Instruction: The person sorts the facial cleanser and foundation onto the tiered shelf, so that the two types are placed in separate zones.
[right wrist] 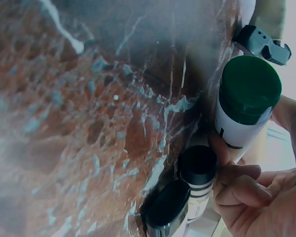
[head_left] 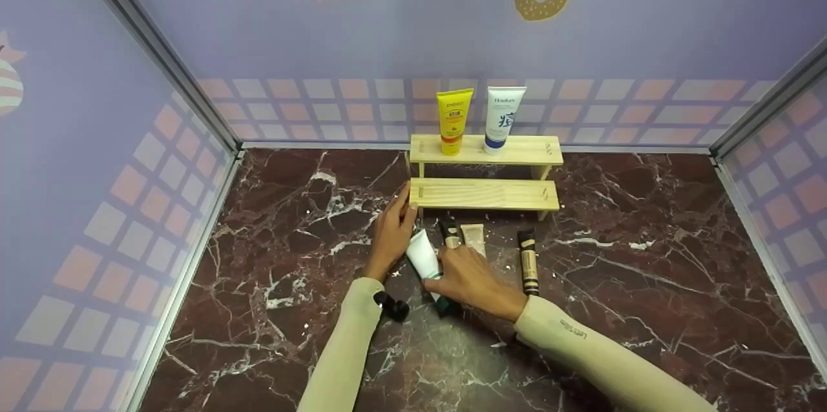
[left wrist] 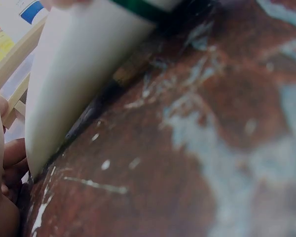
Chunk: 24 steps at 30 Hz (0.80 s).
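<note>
My right hand (head_left: 475, 276) pinches a white squeeze tube (head_left: 423, 254) by its lower body, just above the dark green cap (right wrist: 250, 89). The tube lies slanted, its flat crimped end toward the wooden stand. In the left wrist view the white tube (left wrist: 74, 69) fills the upper left. My left hand (head_left: 391, 231) touches the left end of the stand's lower shelf (head_left: 484, 194), fingers along its side and thumb at the front corner. On the upper shelf (head_left: 475, 150) a yellow tube (head_left: 453, 121) and a white tube with a blue cap (head_left: 504, 118) stand on their caps.
A black-and-beige tube (head_left: 450, 231) and a beige tube (head_left: 473, 237) lie before the stand, partly behind my right hand. Another black-and-gold tube (head_left: 528, 260) lies to the right on the dark marbled table (head_left: 614, 309). Patterned panels (head_left: 387, 37) enclose the back and sides.
</note>
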Each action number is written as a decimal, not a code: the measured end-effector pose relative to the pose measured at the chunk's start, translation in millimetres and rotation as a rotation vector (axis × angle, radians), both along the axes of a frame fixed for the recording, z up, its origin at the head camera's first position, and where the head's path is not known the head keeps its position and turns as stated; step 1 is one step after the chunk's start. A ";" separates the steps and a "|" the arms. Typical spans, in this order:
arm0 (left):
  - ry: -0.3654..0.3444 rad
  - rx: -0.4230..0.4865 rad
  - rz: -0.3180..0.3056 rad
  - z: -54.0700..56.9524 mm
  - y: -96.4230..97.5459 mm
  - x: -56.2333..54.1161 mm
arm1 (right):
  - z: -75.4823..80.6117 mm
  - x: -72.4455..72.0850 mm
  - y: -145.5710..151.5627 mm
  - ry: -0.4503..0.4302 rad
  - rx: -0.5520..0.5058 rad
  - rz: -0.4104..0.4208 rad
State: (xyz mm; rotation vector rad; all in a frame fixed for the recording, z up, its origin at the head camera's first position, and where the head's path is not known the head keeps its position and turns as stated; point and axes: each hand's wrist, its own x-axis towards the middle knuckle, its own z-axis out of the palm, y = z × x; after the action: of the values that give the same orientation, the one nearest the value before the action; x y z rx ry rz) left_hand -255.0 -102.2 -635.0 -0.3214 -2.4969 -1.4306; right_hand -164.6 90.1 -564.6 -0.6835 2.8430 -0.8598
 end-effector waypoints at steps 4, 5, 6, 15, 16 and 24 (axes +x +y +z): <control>-0.005 0.015 -0.015 1.8 -0.2 0.2 | 4.8 1.3 8.4 -0.023 -0.052 -0.001; -0.002 0.016 -0.013 1.6 -0.3 -0.2 | 5.9 1.8 10.5 -0.031 -0.062 -0.005; -0.001 0.017 -0.014 2.0 -0.3 -0.4 | 6.9 2.4 12.6 -0.039 -0.076 -0.009; 0.011 0.008 0.004 -0.2 0.5 -3.4 | 16.6 6.7 32.2 -0.056 -0.148 -0.039; 0.009 0.009 0.007 -0.1 0.5 -3.3 | 17.0 6.8 34.7 -0.051 -0.157 -0.052; 0.001 0.012 0.003 -1.5 0.3 -3.2 | 19.8 4.3 60.4 -0.043 -0.207 -0.201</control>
State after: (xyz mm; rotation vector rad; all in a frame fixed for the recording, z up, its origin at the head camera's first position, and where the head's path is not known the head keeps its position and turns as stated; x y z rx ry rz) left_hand -258.2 -101.9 -636.5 -0.3156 -2.4862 -1.4430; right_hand -160.3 150.5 -544.9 -0.3959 2.8452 -1.1966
